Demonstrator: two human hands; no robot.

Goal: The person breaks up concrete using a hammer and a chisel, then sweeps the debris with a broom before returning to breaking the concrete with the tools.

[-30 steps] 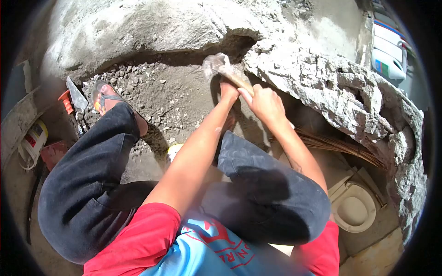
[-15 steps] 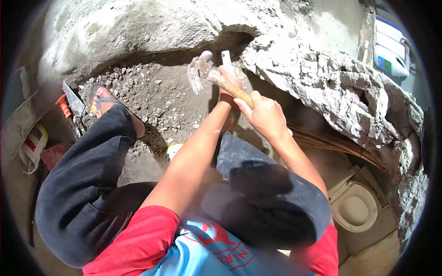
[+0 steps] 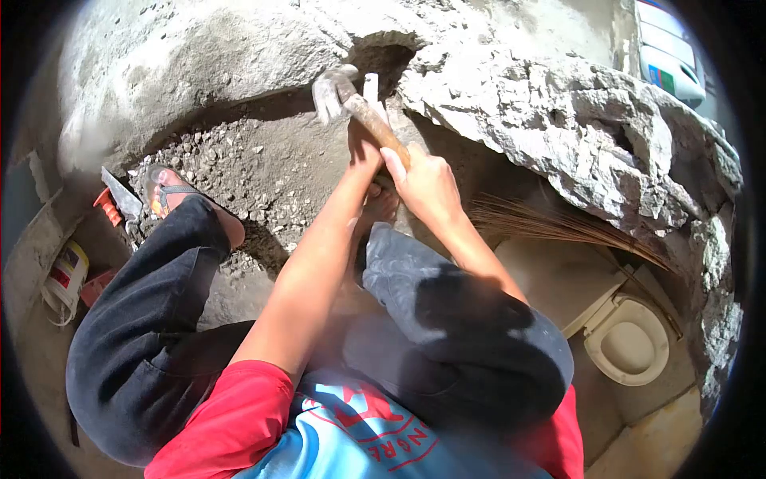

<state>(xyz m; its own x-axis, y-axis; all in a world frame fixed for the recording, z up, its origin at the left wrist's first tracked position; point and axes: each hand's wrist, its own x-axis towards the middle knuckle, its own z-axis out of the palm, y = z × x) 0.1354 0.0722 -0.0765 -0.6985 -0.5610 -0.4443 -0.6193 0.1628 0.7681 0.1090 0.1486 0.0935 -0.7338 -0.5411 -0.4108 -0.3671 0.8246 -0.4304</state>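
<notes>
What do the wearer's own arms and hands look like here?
Both hands look ungloved, the left hand partly hidden and the right hand plainly bare. The left sleeve is plain red and short, leaving the forearm uncovered; the right sleeve, partly hidden, is red too. They belong to a shirt with a light blue front and red print.

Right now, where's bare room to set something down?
Dusty ground between the gravel and your left forearm looks fairly bare; so does floor between the toilet and your right sleeve. It's crowded around the hammer in your right hand and by the trowel.
</notes>
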